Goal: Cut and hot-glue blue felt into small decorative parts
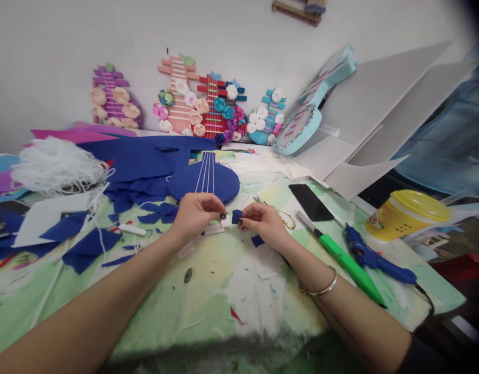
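My left hand (200,213) is closed in a pinch above the table, and what its fingertips hold, if anything, is too small to make out. Close by on the right, my right hand (265,222) pinches a small piece of blue foam sheet (236,216) between thumb and forefinger. Just behind both hands lies a blue guitar-shaped body (228,184) with white strings along its neck. A small white strip (213,229) rests below the left fingertips. Under the right hand is another small blue scrap (257,241). Gold-handled scissors (288,220) are partly hidden behind that hand.
Right of my hands lie a phone (311,201), a green craft knife (350,265), a blue glue gun (375,257) and a yellow-lidded cup (407,215). On the left are white yarn (62,166) and blue scraps (92,250). Several decorated guitars (181,98) lean against the wall.
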{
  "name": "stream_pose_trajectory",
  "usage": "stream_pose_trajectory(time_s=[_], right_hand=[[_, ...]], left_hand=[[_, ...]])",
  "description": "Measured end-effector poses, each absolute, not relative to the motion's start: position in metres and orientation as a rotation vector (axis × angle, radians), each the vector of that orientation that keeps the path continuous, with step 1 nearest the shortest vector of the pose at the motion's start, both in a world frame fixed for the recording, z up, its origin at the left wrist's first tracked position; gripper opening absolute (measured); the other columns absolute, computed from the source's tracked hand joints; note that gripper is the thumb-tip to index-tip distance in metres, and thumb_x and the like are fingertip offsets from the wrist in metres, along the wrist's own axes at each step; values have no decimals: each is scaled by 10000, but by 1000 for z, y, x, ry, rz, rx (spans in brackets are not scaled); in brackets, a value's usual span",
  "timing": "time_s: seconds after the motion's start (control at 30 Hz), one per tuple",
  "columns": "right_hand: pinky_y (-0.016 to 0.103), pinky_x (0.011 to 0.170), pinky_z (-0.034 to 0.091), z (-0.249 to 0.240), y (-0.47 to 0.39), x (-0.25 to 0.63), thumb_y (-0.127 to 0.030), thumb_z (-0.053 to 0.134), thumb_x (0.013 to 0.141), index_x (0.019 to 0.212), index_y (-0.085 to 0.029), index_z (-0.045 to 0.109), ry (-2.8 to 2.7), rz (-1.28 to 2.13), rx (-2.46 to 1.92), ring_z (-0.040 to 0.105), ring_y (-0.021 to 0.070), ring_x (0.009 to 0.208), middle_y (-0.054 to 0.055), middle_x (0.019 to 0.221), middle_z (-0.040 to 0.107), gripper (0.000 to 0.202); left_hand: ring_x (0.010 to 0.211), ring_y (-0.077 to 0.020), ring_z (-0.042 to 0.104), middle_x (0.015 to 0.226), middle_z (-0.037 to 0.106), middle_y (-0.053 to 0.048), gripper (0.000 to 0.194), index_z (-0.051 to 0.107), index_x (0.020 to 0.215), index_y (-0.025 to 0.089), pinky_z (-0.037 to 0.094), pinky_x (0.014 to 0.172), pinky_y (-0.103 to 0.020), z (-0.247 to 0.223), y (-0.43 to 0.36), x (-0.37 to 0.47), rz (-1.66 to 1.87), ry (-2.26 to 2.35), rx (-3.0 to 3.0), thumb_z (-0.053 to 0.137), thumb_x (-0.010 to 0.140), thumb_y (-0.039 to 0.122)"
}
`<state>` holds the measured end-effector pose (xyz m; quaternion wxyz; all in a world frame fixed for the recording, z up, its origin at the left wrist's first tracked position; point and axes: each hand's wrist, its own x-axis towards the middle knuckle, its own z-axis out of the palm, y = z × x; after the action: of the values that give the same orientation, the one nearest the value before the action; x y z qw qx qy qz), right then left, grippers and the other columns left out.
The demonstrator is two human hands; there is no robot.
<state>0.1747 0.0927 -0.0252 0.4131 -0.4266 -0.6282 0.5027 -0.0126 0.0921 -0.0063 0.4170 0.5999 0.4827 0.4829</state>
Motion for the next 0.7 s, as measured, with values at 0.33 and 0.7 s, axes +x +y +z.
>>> stream_pose_trajectory(time_s=[0.33, 0.7], right_hand=[[251, 578, 524, -28, 93, 175, -228, 690, 667, 756, -165, 608, -1575, 1239, -998, 649, 133, 579, -2, 641, 656, 136], [335, 790, 562, -33, 94, 180, -180, 629, 764, 829, -217, 681, -1724, 757, -894, 681, 169, 789, 26, 840, 706, 91]], left_hand=[[620, -169, 672, 727, 693, -60, 150, 644, 847, 128, 570, 593, -301, -14, 90, -4, 1129, 1081, 1591, 593, 753, 234], [832, -155, 664, 895, 692, -42, 158, 586, 862, 166, 557, 726, -268, -18, 82, 0, 1340, 1065, 2099, 636, 733, 89]])
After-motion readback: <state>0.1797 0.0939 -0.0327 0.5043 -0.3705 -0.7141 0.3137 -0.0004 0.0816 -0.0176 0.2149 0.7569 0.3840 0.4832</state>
